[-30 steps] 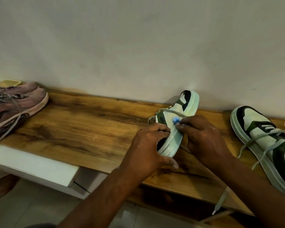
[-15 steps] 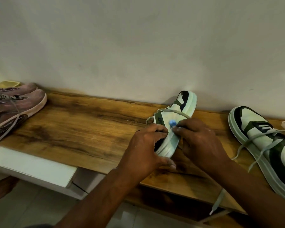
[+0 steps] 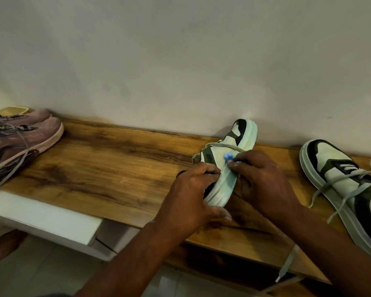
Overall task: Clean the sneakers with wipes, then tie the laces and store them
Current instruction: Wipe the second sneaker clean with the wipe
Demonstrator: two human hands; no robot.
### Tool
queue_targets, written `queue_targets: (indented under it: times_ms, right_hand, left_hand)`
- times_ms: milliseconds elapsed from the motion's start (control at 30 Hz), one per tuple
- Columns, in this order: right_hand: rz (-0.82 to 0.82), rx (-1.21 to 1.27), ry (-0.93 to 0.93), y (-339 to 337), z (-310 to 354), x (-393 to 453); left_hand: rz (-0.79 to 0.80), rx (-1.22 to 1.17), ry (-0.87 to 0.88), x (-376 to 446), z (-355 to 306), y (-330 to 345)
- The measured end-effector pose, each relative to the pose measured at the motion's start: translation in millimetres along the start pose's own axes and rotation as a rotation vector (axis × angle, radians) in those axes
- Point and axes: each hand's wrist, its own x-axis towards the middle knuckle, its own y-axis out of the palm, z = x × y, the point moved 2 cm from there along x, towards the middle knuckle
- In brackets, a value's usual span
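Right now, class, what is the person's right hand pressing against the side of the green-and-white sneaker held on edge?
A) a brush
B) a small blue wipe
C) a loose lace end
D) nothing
B: the right hand pinches a small blue wipe against the sneaker, which the left hand grips.

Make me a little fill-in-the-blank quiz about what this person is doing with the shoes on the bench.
1. The left hand grips a white and green sneaker tipped on its ____.
2. The right hand pinches a small wad coloured ____.
3. The matching sneaker lies on the wooden bench with its laces ____.
4. At the bench's far left sits a pair of shoes coloured ____.

Missing words: side; blue; untied; pink
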Motion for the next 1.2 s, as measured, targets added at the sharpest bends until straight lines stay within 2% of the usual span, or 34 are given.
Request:
queue_targets:
  times_ms: [100,200,333,467,600,767,933,1033,1133,1200]
  right_hand:
    - [-0.091,0.02,0.096,3,-8,7]
    - [-0.139,0.073,0.083,3,3,11]
    - [-0.01,0.065,-0.036,3,12,14]
    - [-0.055,-0.012,0.092,0,-7,24]
    - [-0.102,0.034,0.166,2,-12,29]
    - [0.037,0.118,-0.038,-2,4,29]
    - [-0.037,-0.082,0.124,-11,-27,31]
    - [-0.06,0.009,0.139,-9,-14,27]
    - [-0.051,0.127,0.031,-4,9,15]
    - [0.014,0.202,-0.007,0,21,2]
  left_hand:
    - [0.003,0.014,0.005,0,-2,2]
    - [0.015,0.042,0.022,-2,-7,5]
    - [0.03,0.108,0.056,0,-14,9]
    - [0.077,0.17,0.088,0,-18,13]
    - [0.078,0.189,0.093,-1,-21,20]
    - [0.041,0.186,0.079,-2,-16,16]
    - [0.062,0.208,0.148,-2,-22,24]
    - [0.043,0.187,0.123,-2,-18,22]
    - [-0.02,0.095,0.048,-1,-9,12]
    - [-0.062,0.043,-0.001,0,-1,2]
